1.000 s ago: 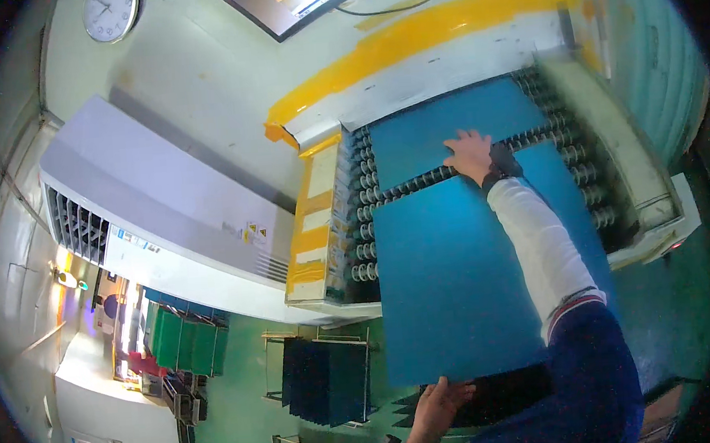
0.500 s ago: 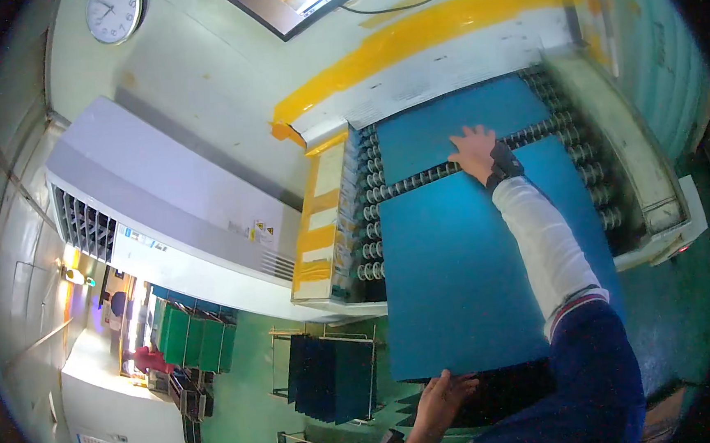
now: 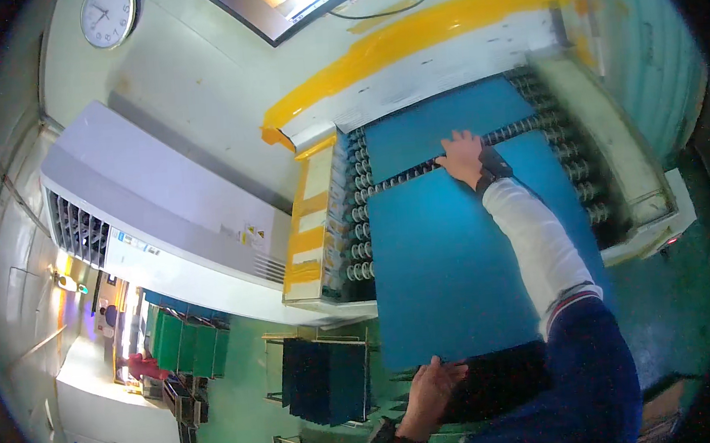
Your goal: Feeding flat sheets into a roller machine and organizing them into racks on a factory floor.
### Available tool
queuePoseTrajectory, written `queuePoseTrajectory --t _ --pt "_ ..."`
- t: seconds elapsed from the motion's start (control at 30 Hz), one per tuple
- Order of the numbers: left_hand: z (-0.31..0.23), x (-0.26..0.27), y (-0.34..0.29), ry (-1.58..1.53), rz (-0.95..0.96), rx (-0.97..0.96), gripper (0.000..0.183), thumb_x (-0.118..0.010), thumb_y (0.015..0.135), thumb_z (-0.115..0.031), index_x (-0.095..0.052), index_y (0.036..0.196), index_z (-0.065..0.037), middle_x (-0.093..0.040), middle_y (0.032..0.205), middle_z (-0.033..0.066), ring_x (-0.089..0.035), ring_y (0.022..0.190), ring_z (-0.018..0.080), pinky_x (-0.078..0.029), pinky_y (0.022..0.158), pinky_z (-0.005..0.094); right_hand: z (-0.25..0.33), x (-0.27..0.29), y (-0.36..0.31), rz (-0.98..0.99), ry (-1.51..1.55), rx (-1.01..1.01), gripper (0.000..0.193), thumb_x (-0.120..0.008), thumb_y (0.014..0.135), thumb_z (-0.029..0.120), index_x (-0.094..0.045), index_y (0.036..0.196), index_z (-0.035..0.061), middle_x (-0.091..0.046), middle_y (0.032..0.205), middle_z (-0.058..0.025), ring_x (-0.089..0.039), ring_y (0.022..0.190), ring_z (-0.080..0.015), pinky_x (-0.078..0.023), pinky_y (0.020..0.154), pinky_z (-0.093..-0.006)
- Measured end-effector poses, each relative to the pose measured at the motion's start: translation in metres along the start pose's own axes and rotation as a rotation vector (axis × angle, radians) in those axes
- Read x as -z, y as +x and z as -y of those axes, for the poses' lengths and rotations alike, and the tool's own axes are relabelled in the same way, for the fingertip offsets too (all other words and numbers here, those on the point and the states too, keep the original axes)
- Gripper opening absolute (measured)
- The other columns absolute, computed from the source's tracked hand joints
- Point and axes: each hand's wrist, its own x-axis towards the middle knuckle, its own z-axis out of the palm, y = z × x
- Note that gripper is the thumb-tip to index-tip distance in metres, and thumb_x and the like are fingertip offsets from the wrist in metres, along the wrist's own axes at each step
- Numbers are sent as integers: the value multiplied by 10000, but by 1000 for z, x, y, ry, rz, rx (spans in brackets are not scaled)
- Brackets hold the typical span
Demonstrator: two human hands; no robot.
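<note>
nearer blue panel [image 3: 457, 264] | far edge beneath spread right hand [image 3: 462, 160] | near edge at left hand [image 3: 430, 393], grip unclear

Even, cool indoor light falls across the room, laying a soft sheen on the near sheet [image 3: 465, 271] and leaving the space beneath it nearly black. A wall-side screen [image 3: 294, 3] glares at the top edge, while a far doorway area at left burns out to white. A soft shadow trails the white unit [image 3: 165, 210] along the wall [image 3: 213, 75]. The fisheye lens bows straight edges and blackens the corners; distant racks [image 3: 187, 344] look soft and lack detail.
</note>
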Motion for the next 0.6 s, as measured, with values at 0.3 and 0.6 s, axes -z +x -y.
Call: queuePoseTrajectory --t 0.3,0.6 --pt "0 1 14 -70 75 -34 293 -420 973 -254 -496 1042 20 -600 1063 231 -598 954 336 -490 817 420 -12 29 -40 47 6 -7 480 -619 769 419 -606 1146 123 -508 1246 -141 -413 1183 -331 -325 963 -496" --pt "-8 4 24 -127 153 -29 340 -428 970 -265 -485 1088 49 -589 1092 211 -595 965 331 -487 851 428 -33 61 -99 118 13 119 503 -614 749 471 -605 1138 152 -543 1185 -149 -455 1146 -347 -365 922 -542"
